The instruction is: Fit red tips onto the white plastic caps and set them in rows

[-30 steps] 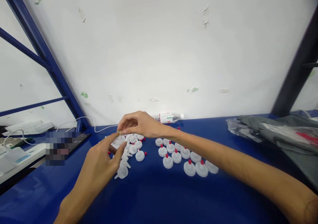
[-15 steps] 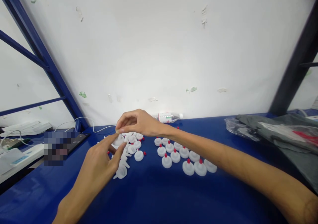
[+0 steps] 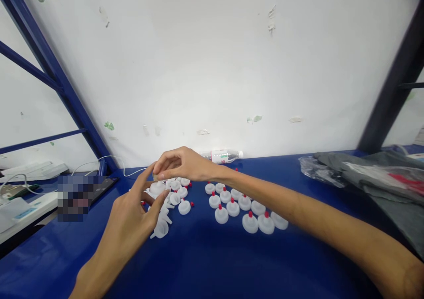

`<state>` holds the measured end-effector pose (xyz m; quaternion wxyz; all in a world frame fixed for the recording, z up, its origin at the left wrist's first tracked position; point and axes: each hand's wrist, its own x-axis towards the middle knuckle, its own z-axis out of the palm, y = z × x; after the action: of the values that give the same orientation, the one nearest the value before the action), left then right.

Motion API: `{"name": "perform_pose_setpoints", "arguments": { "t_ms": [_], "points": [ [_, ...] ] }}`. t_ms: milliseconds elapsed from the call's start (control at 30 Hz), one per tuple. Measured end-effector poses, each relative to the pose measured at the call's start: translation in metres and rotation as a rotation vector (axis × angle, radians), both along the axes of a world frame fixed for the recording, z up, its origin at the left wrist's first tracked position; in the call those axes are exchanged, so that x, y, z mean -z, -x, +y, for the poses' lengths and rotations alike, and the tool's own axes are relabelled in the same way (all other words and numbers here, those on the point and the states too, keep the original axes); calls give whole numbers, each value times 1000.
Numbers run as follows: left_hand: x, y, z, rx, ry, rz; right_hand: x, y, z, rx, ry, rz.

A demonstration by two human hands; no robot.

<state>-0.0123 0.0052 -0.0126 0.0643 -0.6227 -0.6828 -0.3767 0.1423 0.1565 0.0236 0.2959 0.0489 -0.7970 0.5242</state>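
My left hand (image 3: 130,217) holds a white plastic nozzle lid (image 3: 157,187) between thumb and fingers, spout upward. Right above it, my right hand (image 3: 181,164) is closed in a pinch at the top of the spout; what the fingertips grip is hidden. Under and beside both hands lies a pile of loose white nozzle lids (image 3: 161,229), tipped various ways. A small red tip cap (image 3: 192,204) is at the pile's right side. Farther right, several white lids with red tips (image 3: 221,215) stand upright in a loose group, partly covered by my right forearm.
A clear plastic bottle (image 3: 220,156) lies along the white wall. At the right are grey bags (image 3: 351,168) and clear wrap (image 3: 319,172). A dark flat object (image 3: 102,186), a white cable (image 3: 124,168) and white boxes (image 3: 36,172) lie left. Blue frame posts (image 3: 71,100) rise at the side.
My left index finger has lifted and straightened up beside the right fingertips, showing more of the lid. My right hand stays almost in place at the spout.
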Motion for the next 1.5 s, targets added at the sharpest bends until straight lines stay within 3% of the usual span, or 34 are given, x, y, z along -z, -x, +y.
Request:
{"name": "perform_pose_setpoints", "arguments": {
  "t_ms": [433, 1067, 1500],
  "points": [
    [1, -2, -5, 49, -87, -46, 3, -2, -3, 37, 176, -40],
    [-2, -5, -5, 87, -125, -26, 2, -6, -14, 18, 79, -89],
    [0, -3, -5, 87, -79, -31, -1, -8, -5, 26, -6, -104]
  ]
}}
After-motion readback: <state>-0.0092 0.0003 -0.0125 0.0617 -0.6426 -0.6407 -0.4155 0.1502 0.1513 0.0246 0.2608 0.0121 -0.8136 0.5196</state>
